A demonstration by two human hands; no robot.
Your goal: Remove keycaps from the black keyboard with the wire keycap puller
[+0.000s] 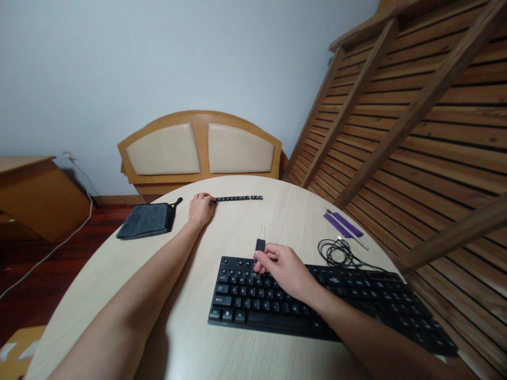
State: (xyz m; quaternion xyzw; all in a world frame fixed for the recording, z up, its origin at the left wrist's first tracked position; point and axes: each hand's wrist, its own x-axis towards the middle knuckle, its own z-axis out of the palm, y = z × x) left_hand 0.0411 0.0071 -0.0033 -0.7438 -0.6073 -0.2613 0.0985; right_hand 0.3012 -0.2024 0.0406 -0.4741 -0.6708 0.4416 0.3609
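My left hand point(201, 209) reaches to the far side of the round table, its fingers closed around a small black keycap point(213, 202) at the left end of a row of keycaps point(233, 198). Between the thumb and fingers of my right hand point(283, 266) is a keycap puller point(260, 245), with a black middle and thin wire loops at its ends. It is held above the upper left part of a black keyboard point(273, 320). Gaps show in the keyboard's upper rows where keycaps are off. My right hand and forearm hide some of its keys.
A dark grey zippered pouch point(144, 220) lies left of my left forearm. To the right are a coiled black cable point(336, 253) and purple strips point(343, 224) beside a thin metal tool. A wooden slatted frame point(415, 132) leans close along the table's right edge.
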